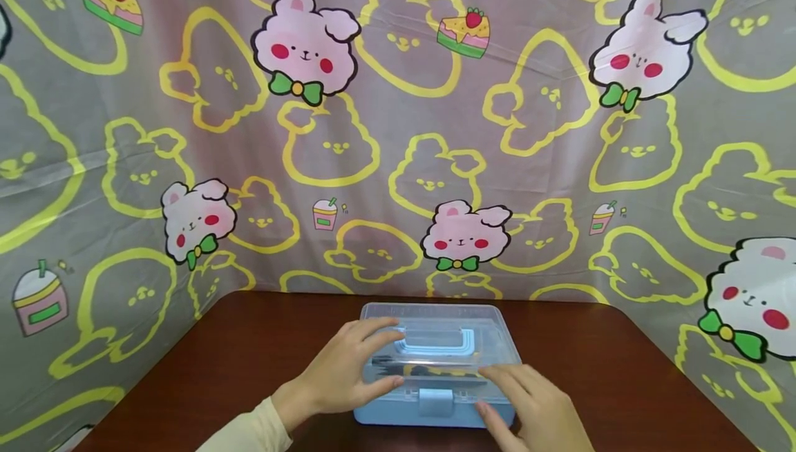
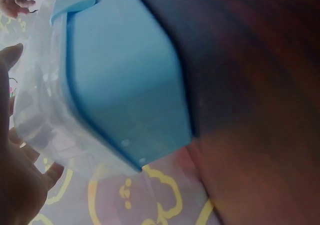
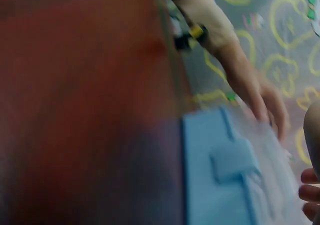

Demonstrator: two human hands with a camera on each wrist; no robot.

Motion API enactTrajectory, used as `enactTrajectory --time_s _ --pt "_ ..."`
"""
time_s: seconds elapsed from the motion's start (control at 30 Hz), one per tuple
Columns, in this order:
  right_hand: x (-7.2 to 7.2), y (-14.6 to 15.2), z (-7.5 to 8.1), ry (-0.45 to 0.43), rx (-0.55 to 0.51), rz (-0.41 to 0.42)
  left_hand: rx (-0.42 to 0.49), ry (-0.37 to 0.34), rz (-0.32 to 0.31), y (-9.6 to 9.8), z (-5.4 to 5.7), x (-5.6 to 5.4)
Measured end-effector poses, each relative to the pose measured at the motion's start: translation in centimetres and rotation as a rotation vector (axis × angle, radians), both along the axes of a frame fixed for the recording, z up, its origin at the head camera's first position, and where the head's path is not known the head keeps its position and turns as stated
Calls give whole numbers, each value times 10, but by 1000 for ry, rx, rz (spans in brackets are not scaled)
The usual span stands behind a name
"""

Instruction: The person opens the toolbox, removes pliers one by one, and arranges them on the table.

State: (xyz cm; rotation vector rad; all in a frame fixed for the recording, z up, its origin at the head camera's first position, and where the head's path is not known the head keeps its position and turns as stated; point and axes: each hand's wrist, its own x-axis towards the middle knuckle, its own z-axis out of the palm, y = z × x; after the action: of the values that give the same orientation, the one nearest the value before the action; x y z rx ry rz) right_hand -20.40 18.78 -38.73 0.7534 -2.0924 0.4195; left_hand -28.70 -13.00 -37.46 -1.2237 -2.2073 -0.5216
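Observation:
A plastic storage box (image 1: 373, 412) with a light blue base and a clear lid sits on the dark brown table. Its blue carry handle (image 1: 435, 351) lies flat on the lid, and a blue latch (image 1: 436, 402) is at the front. Dark and yellow items show dimly through the clear plastic. Over the lid's left side is my left hand (image 1: 348, 369), fingers spread and holding nothing. My right hand (image 1: 537, 403) is at the front right corner, fingers extended near the lid. In the left wrist view, the blue base (image 2: 125, 70) shows side-on.
The brown table (image 1: 249, 341) extends around the box on both sides. A grey curtain (image 1: 385, 182) printed with yellow outlines and white cartoon animals hangs behind and along the sides of the table.

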Motion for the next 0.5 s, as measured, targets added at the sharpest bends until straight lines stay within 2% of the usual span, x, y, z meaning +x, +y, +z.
enactTrajectory --time_s 0.03,0.1,0.2,0.27,0.33,0.37,0.43,0.5 --pt "2 -6 -5 -22 -9 33 6 9 7 1 -2 0" --pt "6 -16 -16 -176 -36 122 24 26 21 1 -5 0" --pt "1 -27 -33 -549 -119 321 55 49 31 0 -9 -2" --pt "-9 -30 -47 -834 -216 396 70 45 25 0 -10 -3" --pt "-18 -33 -57 -1058 -331 407 83 32 14 -1 -11 -3" --pt "-21 -34 -61 -1132 -393 403 88 23 7 -1 -11 -3" --pt "-23 -38 -64 -1241 -503 373 94 4 0 -2 -11 -2" --pt "-22 -42 -60 -1318 -589 331 95 -9 -3 -3 -10 -1"
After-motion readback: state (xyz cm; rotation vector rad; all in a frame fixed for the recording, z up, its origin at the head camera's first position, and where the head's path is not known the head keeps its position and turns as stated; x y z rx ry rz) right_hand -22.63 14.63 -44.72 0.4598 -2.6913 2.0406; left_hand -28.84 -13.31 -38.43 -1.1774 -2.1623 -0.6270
